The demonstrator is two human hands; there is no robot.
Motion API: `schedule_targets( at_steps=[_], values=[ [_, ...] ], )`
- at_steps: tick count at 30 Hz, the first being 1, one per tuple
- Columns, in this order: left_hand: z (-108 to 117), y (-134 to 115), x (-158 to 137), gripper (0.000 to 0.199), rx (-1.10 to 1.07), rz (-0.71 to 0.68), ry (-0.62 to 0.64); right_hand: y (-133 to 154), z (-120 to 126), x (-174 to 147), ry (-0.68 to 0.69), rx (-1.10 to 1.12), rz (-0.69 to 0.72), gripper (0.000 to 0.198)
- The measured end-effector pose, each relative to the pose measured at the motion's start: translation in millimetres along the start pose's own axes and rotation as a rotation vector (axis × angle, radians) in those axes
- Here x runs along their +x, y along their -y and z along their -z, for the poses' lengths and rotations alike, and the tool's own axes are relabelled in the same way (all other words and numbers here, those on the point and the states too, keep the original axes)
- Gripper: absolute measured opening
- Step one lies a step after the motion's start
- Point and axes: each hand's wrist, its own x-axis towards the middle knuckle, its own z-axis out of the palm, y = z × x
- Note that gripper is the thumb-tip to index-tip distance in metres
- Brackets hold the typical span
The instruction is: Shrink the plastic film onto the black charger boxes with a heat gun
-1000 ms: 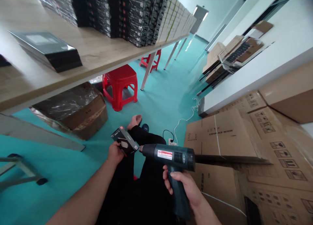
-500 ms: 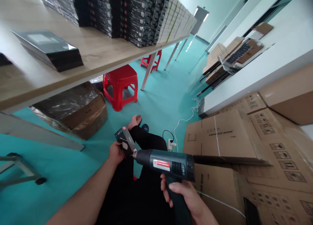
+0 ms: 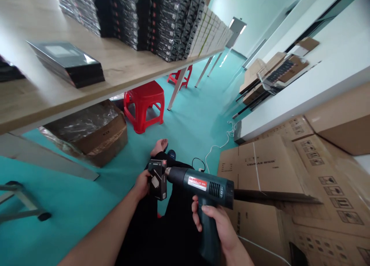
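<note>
My right hand (image 3: pixel 212 219) is wrapped round the handle of a dark green heat gun (image 3: pixel 199 183) with a red and white label. Its metal nozzle points left, close to the upper right edge of a small black product box (image 3: pixel 157 180); whether the two touch I cannot tell. That box, printed with a white picture, is gripped at its left side by my left hand (image 3: pixel 142 184), whose fingers are partly hidden behind it. Both are held above my black-trousered lap.
A wooden table (image 3: pixel 121 79) at upper left bears wrapped black boxes (image 3: pixel 173 23) in stacks. Beneath it stand a red stool (image 3: pixel 146 104) and an open carton (image 3: pixel 106 139) with clear film. Large cartons (image 3: pixel 266 162) line the right side. A white cable (image 3: pixel 215 146) crosses the floor.
My left hand has turned the box more upright, and it sits slightly further right. The heat gun has shifted a little up and right, its nozzle now near the box's upper edge.
</note>
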Motion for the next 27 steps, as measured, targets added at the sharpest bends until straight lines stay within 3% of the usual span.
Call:
schedule_targets(
  at_steps=[10,16,21,27],
  values=[
    [1.0,3.5,-0.8,0.013,0.081,-0.034,0.020,17.3,-5.4,6.4,-0.047,-0.009,0.025,0.027],
    [4.2,8.6,3.7,0.017,0.100,-0.039,0.035,24.0,-12.8,14.7,0.010,-0.031,-0.002,0.028],
    [3.1,6.0,0.7,0.015,0.095,-0.016,0.034,37.7,-6.4,20.9,-0.094,-0.055,-0.033,0.026],
    [3.2,6.8,4.5,0.016,0.098,-0.005,0.028,53.9,-15.3,25.7,-0.001,-0.091,-0.059,0.029]
  ],
)
